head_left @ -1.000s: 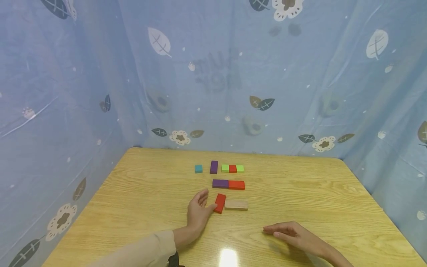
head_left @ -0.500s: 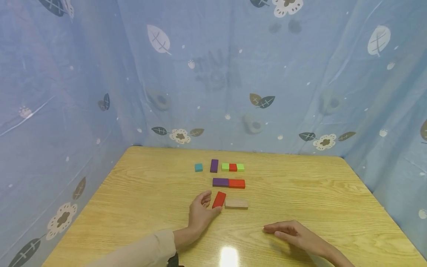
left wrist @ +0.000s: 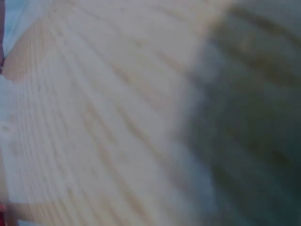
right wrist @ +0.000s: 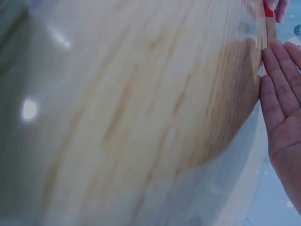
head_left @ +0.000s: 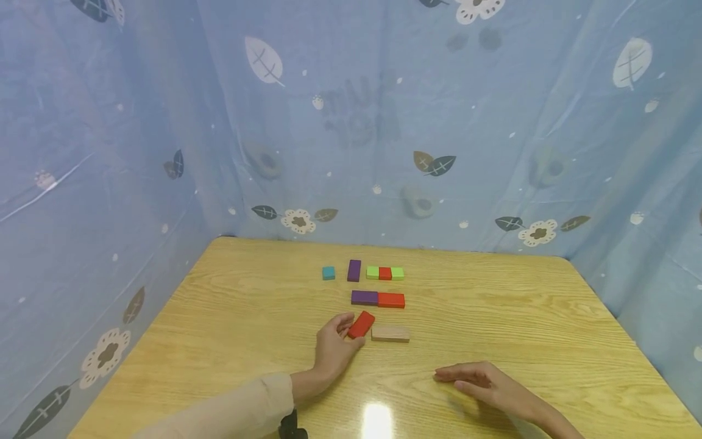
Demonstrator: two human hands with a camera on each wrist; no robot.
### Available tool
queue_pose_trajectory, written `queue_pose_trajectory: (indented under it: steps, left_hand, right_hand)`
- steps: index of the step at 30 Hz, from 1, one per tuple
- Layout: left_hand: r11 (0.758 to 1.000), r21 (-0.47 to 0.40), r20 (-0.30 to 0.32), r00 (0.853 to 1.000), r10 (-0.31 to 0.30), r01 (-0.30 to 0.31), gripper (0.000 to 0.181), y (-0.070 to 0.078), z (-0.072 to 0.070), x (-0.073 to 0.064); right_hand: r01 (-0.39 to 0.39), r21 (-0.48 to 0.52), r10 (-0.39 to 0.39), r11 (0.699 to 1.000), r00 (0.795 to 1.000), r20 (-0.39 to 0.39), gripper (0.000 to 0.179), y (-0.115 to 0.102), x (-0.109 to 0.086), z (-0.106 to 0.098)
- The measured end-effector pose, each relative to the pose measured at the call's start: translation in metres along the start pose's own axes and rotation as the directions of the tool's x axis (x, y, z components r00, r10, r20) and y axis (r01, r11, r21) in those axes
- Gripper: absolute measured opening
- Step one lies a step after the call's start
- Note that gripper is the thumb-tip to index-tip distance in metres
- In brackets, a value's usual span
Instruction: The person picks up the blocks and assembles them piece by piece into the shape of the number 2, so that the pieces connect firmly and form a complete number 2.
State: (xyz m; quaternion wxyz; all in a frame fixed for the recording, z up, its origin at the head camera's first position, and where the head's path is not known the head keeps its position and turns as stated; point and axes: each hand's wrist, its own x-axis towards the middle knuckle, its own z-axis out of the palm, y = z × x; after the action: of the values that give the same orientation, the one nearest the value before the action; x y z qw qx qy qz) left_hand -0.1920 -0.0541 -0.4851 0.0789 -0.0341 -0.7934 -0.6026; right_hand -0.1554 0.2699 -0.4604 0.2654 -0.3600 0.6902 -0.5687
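In the head view my left hand [head_left: 334,349] pinches a red block [head_left: 361,324] between its thumb and fingers. The block slants, its far end pointing right. Just right of it a plain wood block [head_left: 390,333] lies lengthwise from left to right. My right hand [head_left: 482,383] rests at the table's front right, fingers straight and close together, holding nothing. In the right wrist view the same hand [right wrist: 284,103] shows its palm. The left wrist view is mostly blurred tabletop, with a bit of red at its lower left edge.
Behind the held block, a purple block [head_left: 364,297] and another red block [head_left: 392,300] sit end to end. Farther back are a teal cube [head_left: 328,273], an upright-turned purple block [head_left: 354,270], and a green-red-green row [head_left: 385,273]. A patterned curtain [head_left: 351,122] surrounds the wooden table [head_left: 247,292].
The red block has turned clockwise in my left hand, its far end swinging right and its near end parting from the wood block. My left hand has shifted slightly right; the right hand stays put.
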Motion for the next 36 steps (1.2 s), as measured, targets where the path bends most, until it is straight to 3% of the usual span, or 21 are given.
queue_pose_trajectory:
  steps: [4,9,18,26,36]
  left_hand:
    - [0.999,0.016,-0.02,0.999,-0.031,0.031,0.034,0.002,-0.003,0.004]
    - [0.999,0.004,0.0,0.999,-0.047,0.047,0.032,-0.003,-0.015,0.009]
    - [0.996,-0.077,0.123,0.992,-0.031,0.041,0.032,-0.009,-0.047,0.016]
    - [0.985,-0.156,0.298,0.954,-0.023,0.073,0.032,-0.009,-0.061,0.016]
    - [0.972,-0.216,0.407,0.914,0.002,0.094,0.031,-0.007,-0.062,0.009]
  right_hand:
    - [0.017,0.005,-0.017,1.0,1.0,0.003,0.037,0.0,0.0,0.0]
    - [0.025,0.012,-0.025,1.0,1.0,0.01,0.037,0.001,0.001,0.0]
    - [0.009,0.047,-0.01,0.999,1.0,0.018,0.037,0.001,0.0,0.0]
    - [-0.015,-0.02,0.015,1.0,1.0,-0.005,0.037,0.0,-0.001,-0.001]
    - [0.008,0.036,-0.009,0.999,1.0,0.021,0.037,0.0,0.0,0.0]
